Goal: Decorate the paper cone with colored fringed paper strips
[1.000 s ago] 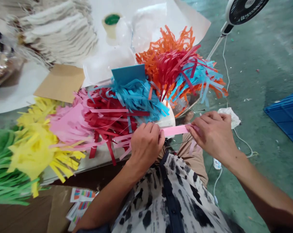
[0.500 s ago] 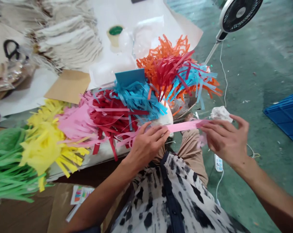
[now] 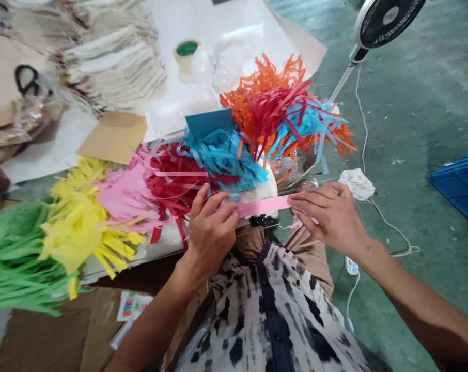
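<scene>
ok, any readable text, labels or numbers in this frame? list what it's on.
No legible text anywhere in this frame.
printed sheets below the table edge: colour bars only, any print too small to read.
power strip on the floor: markings blurred.
pink strip held between left hand and right hand: blank.

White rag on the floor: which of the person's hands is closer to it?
Right. The right hand is just left of and below the rag, pinching one end of the pink strip; the left hand rests on the strip's other end, much farther left.
</scene>
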